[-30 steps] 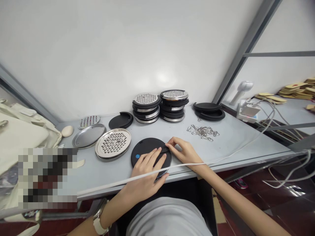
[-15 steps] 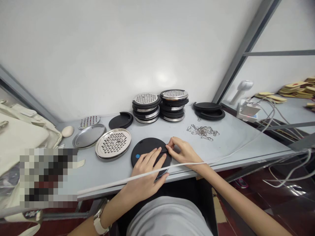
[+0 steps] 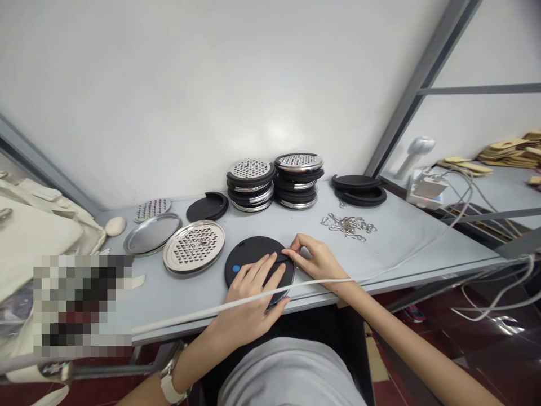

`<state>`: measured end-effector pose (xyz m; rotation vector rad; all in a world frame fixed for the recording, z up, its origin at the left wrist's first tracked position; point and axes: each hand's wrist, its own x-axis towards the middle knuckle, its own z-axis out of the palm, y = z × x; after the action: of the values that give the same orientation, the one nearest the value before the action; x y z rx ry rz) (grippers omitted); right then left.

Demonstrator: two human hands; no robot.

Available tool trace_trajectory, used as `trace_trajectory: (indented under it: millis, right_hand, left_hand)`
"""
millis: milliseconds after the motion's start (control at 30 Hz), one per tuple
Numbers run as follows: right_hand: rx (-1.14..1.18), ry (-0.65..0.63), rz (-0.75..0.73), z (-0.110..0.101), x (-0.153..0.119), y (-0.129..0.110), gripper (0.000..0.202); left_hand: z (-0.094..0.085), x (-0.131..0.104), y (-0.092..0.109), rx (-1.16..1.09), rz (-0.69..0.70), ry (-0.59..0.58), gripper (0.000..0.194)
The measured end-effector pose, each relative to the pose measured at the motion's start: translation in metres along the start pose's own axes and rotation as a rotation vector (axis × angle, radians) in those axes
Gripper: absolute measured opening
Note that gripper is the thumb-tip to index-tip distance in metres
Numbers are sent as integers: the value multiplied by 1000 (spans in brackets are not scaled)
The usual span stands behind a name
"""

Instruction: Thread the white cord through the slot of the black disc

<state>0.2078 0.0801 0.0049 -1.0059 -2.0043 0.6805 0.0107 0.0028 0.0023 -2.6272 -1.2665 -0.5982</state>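
Note:
A round black disc point(image 3: 253, 251) with a blue dot lies near the table's front edge. My left hand point(image 3: 253, 282) rests flat across it, fingers spread, with the thumb at its near rim. At the disc's right edge, my right hand point(image 3: 310, 256) is closed, thumb and forefinger pinched together; what they hold is too small to make out. A speck of metal glints just below those fingertips. To the left lies a round metal grater plate point(image 3: 194, 246). Several small metal clips point(image 3: 349, 225) are piled beyond my right hand.
Two stacks of black-rimmed graters, a left stack point(image 3: 250, 186) and a right stack point(image 3: 298, 180), stand by the wall. Black holders point(image 3: 359, 190) lie at the right. A plain metal disc point(image 3: 152, 234) is at the left. A white cable point(image 3: 321, 281) crosses over my wrists.
My right hand's fingertips have shifted slightly at the disc's edge, and a glint of metal now shows below them. My left hand and the disc stay in place.

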Motion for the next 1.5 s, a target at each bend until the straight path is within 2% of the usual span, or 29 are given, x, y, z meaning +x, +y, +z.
trace_trajectory:
  millis: [533,867,1133,1500]
  right_hand:
    - [-2,-49,18,1,-1,3,19]
    - [74,-25,17,1,0,2,7]
    - [112,23,55,0,0,-1,15]
    - [90,34,41,1,1,4,14]
  left_hand:
    - [1,0,-1,13,-4,10,47]
    - [-1,1,1,6,-1,10,47]
    - [0,1,0,5,-2,13,47]
    - [0,0,1,15,-3,-1,48]
